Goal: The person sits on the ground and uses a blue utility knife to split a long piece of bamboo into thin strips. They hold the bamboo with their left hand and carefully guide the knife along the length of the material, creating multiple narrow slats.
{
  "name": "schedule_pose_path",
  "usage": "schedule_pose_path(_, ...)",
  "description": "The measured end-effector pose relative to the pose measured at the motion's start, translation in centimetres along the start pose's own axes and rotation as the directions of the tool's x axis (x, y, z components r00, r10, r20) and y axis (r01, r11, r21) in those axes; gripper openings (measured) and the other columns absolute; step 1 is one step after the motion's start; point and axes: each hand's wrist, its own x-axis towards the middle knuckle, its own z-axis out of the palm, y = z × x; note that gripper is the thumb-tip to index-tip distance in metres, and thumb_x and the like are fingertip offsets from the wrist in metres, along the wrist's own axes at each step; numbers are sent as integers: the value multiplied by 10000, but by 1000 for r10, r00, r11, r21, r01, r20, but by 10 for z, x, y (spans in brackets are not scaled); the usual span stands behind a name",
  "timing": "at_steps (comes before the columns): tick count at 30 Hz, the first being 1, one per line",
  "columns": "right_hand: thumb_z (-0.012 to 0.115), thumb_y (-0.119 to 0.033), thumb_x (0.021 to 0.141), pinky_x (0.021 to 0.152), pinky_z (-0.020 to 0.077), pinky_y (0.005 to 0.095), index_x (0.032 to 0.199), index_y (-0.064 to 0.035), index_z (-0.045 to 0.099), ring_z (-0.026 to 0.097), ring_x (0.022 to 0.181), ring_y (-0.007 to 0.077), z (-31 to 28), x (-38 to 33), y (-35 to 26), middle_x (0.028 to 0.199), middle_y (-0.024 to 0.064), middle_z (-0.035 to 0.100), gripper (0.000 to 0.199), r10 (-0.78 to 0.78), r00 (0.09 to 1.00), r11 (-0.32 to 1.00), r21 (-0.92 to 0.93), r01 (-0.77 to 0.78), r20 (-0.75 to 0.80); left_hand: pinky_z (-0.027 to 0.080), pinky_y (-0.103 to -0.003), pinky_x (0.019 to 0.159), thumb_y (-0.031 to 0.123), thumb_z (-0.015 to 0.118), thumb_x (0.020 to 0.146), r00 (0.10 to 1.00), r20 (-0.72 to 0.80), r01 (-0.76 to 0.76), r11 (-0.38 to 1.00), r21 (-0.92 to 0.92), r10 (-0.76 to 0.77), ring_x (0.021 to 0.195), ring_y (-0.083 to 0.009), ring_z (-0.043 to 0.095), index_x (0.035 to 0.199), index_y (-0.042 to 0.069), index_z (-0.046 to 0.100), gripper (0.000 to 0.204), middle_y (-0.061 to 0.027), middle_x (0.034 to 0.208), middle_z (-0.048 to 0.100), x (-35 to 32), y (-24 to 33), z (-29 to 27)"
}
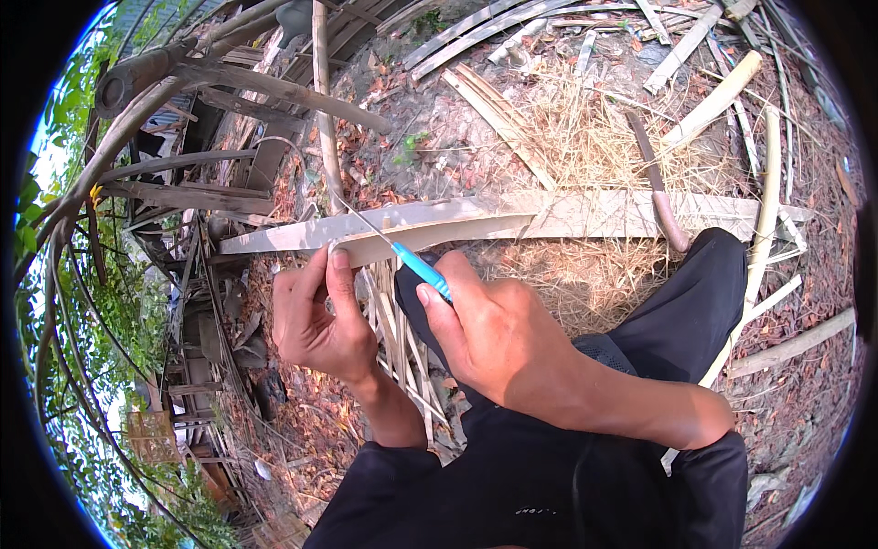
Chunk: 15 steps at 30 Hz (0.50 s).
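My right hand (489, 329) grips a thin tool with a bright blue handle (421, 268); its fine metal shaft (361, 220) points up and left over a long pale bamboo slat (567, 215). My left hand (315, 316) pinches the near edge of that slat just left of the tool, thumb and forefinger on the wood. The slat lies crosswise in front of my knees. Under my hands hangs a bundle of thin bamboo strips (398, 339). My black trousers (658, 320) fill the lower right.
A long knife with a wooden handle (660, 197) lies across the slat at the right. Dry straw, split bamboo pieces (498, 114) and leaf litter cover the ground. Poles and branches (174, 82) stand at the left, with green foliage beyond.
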Motion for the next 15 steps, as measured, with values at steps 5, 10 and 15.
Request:
schedule_pose_path(5,590,-97,899,469,460,467,942,3,452,594,533,397,18,-1,21,566,190,550,176,8,1000,981,-193,-2,27,378,-201,504,-86,710,786,1000,-15,-1,998,63,2,603,-96,527,926,-53,718,144,-60,713,597,-7,15,1)
schedule_pose_path(10,561,-186,924,490,508,479,963,4,446,632,568,393,24,-5,60,587,194,601,225,32,998,918,-396,-10,50,402,-192,521,-71,707,802,998,-9,68,997,32,-68,606,-83,531,937,-56,710,136,-56,718,590,-5,12,3)
schedule_pose_path(15,481,-197,972,580,483,527,965,55,545,616,592,429,1,-47,159,631,226,605,259,345,937,773,-553,-313,-48,416,-191,521,-44,692,834,993,-11,118,993,26,-118,608,-73,534,934,-59,707,102,-59,750,595,4,4,-3)
